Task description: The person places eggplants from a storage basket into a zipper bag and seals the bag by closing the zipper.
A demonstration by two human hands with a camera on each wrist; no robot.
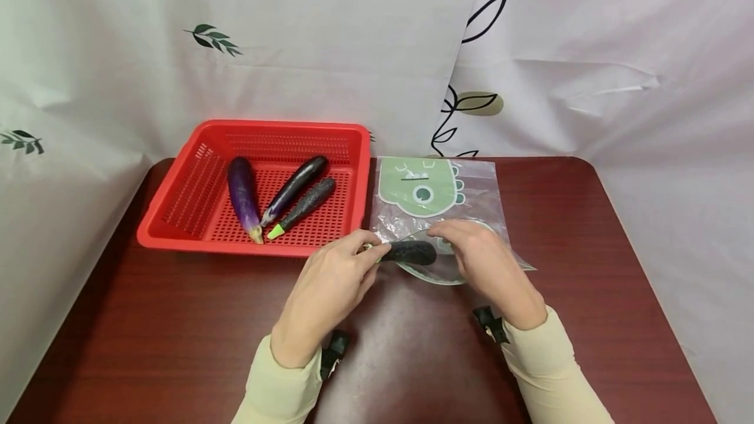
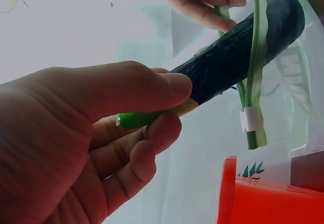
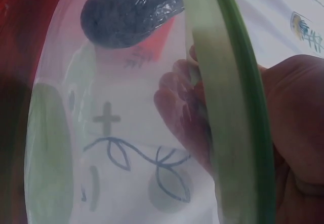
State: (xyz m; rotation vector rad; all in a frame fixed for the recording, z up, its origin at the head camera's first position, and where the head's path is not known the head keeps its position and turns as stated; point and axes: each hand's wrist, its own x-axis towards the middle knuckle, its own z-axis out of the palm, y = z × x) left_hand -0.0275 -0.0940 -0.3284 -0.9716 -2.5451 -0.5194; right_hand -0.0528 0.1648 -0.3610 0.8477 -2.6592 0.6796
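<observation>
My left hand (image 1: 330,283) pinches the stem end of a dark zucchini (image 1: 412,252) between thumb and fingers. A green stem and a yellowish collar show on it in the left wrist view. Its far end reaches between the two green rims of a clear zip bag (image 1: 419,188). Through the film the rounded tip shows in the right wrist view. With fingers curled over the bag's rim, my right hand (image 1: 489,267) holds the mouth apart. A white slider (image 2: 249,119) sits at one end of the zip.
Left of the bag stands a red perforated basket (image 1: 265,124). In it lie a purple eggplant (image 1: 241,192), a darker eggplant (image 1: 297,182) and a zucchini with a bright green tip (image 1: 309,205). A white patterned curtain (image 1: 330,38) hangs behind the brown table (image 1: 565,214).
</observation>
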